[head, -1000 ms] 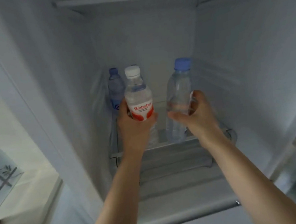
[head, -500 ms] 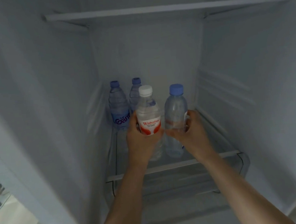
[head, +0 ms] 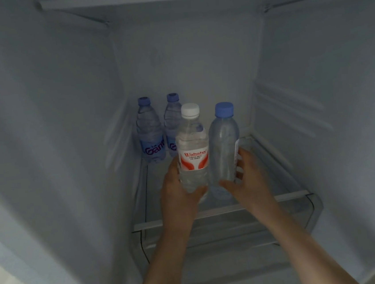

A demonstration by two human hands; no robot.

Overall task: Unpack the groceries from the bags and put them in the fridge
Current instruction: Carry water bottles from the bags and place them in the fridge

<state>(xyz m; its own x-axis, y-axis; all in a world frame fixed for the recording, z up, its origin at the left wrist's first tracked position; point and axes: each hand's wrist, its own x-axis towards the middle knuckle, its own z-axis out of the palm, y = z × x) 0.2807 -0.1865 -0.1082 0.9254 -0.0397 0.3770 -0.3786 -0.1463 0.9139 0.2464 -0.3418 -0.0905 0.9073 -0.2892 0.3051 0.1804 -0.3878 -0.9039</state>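
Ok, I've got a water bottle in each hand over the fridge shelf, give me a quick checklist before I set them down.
1. Left hand grips white-capped bottle: ok.
2. Right hand grips blue-capped bottle: ok.
3. Both held bottles upright, caps on: ok.
4. Bare glass shelf beneath them: ok.
5. Clear of the two back bottles: ok.
6. Bottoms touching the shelf: cannot tell.

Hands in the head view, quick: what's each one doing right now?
Left hand: closed around the white-capped Wahaha water bottle.
Right hand: fingers curled around the blue-capped water bottle.
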